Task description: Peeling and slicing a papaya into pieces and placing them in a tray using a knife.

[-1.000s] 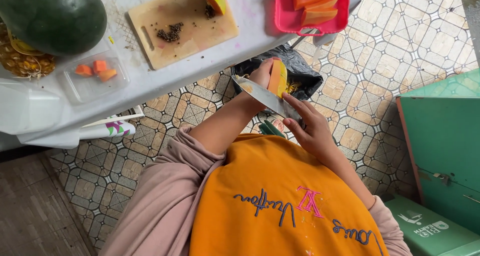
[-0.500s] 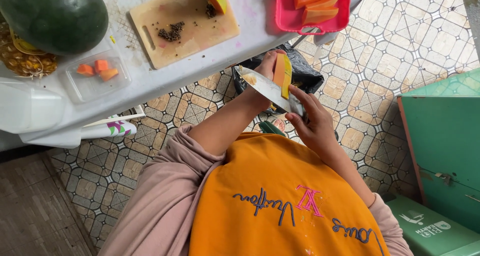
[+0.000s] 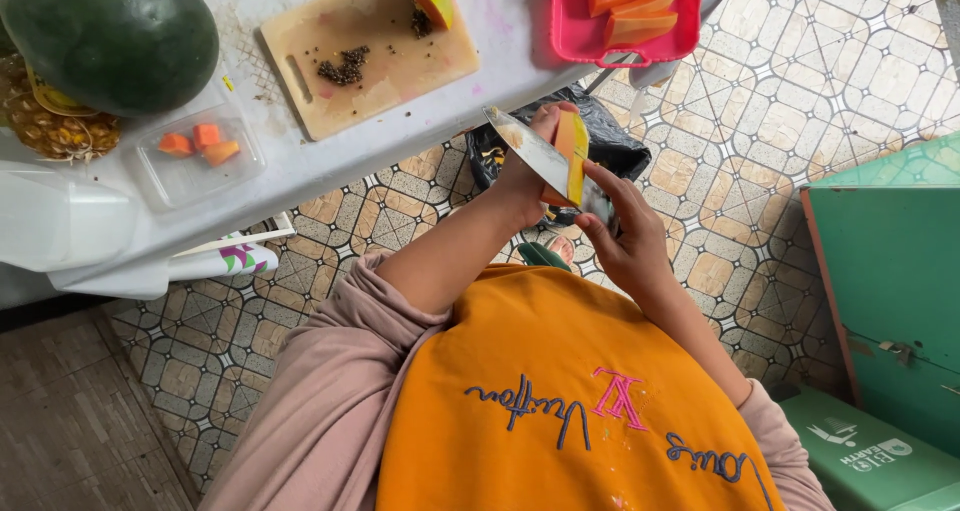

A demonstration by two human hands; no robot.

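Left hand [image 3: 525, 176]: forearm raised over the black bin bag [image 3: 610, 141], fingers closed around the papaya slice [image 3: 572, 151].
Papaya slice: upright, just beside the table edge [image 3: 420, 131].
Right hand [image 3: 625, 241]: fingers wrapped on the knife [image 3: 540, 156], blade flat against the slice.
Green boxes [image 3: 880, 321]: far right, white markings.

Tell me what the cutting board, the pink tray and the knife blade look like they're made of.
The cutting board looks like pale wood with a matte, stained face and a slot handle. The pink tray seems moulded plastic, judging by its glossy, uniform colour and rounded rim. The knife blade, gripped in the right hand against the papaya slice in the left hand, looks like bare metal, grey and reflective.
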